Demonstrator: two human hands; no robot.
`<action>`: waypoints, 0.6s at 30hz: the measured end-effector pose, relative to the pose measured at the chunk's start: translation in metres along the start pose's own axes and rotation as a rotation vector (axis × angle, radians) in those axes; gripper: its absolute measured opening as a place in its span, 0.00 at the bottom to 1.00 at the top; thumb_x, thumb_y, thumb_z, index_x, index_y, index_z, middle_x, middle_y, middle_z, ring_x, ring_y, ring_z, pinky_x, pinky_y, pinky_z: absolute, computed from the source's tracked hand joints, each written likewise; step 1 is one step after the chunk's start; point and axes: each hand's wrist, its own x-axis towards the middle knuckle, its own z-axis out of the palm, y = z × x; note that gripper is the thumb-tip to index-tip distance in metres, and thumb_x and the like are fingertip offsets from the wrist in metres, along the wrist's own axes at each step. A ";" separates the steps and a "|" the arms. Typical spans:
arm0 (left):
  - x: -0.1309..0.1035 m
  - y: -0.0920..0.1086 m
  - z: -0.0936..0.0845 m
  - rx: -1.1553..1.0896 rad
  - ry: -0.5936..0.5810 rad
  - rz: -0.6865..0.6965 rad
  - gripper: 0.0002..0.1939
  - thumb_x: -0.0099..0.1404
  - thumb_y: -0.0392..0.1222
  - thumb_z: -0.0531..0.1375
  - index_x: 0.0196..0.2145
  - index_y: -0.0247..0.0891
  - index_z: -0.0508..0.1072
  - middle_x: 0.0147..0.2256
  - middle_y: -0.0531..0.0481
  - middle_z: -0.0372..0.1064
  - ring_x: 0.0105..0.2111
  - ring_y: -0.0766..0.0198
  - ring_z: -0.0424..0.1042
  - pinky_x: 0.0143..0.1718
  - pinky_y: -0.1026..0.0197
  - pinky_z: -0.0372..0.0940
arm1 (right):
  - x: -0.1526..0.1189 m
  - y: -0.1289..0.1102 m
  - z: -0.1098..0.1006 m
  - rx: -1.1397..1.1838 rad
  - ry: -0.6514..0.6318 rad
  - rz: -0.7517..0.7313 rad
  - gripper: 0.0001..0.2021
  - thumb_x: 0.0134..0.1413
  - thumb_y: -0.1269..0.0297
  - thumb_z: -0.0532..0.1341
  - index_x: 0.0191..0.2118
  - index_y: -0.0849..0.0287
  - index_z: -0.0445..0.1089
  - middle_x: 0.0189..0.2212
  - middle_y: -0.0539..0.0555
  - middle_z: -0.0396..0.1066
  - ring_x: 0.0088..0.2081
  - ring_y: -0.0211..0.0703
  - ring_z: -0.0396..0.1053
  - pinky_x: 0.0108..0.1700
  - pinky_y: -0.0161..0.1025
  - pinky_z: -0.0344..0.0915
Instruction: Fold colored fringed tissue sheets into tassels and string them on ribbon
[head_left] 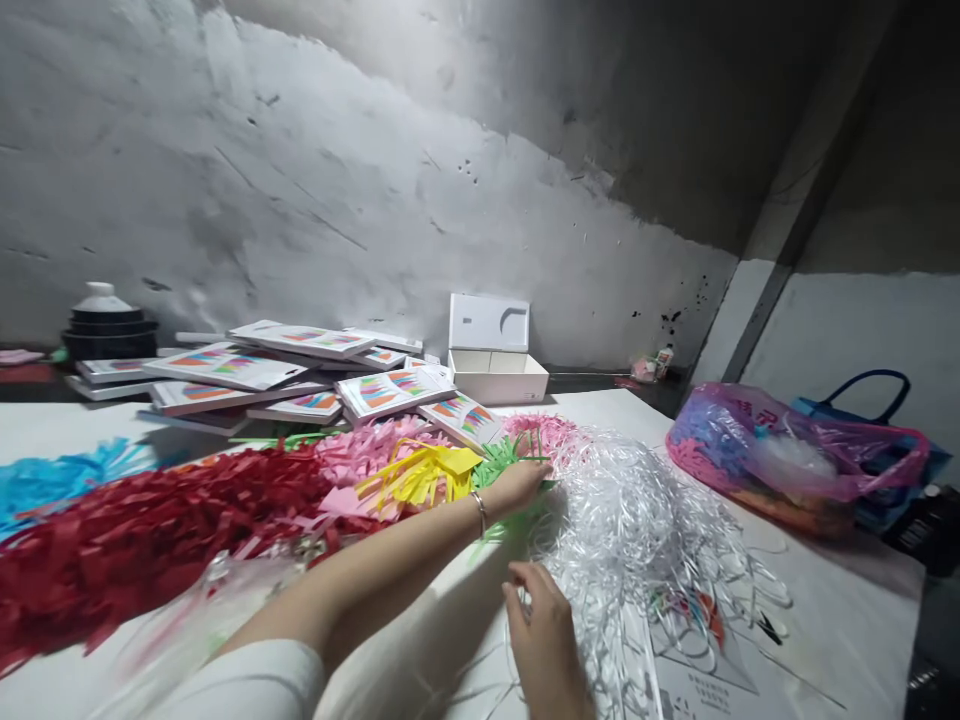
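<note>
Two hands, apart from each other! Left hand (519,486) is at the green fringe (498,458), just left of the white strands (622,500); whether it's clamped, I can't tell. Right hand (541,620), loosely curled, nothing seen inside, is by the strands' near-left edge. Handling the fringe looks like the step; next calls for a light pinch (papery strips, probably easily creased). Strands: glossy, tangled, domed. Red fringe (187,500), well left of them: dense, ruffled.
</note>
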 end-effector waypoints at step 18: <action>-0.132 0.073 -0.054 -0.533 0.036 -0.002 0.30 0.60 0.29 0.58 0.61 0.37 0.64 0.40 0.46 0.73 0.35 0.61 0.74 0.38 0.59 0.71 | 0.019 -0.041 -0.042 0.162 0.105 0.123 0.20 0.60 0.46 0.60 0.38 0.60 0.76 0.37 0.61 0.76 0.40 0.53 0.74 0.44 0.45 0.68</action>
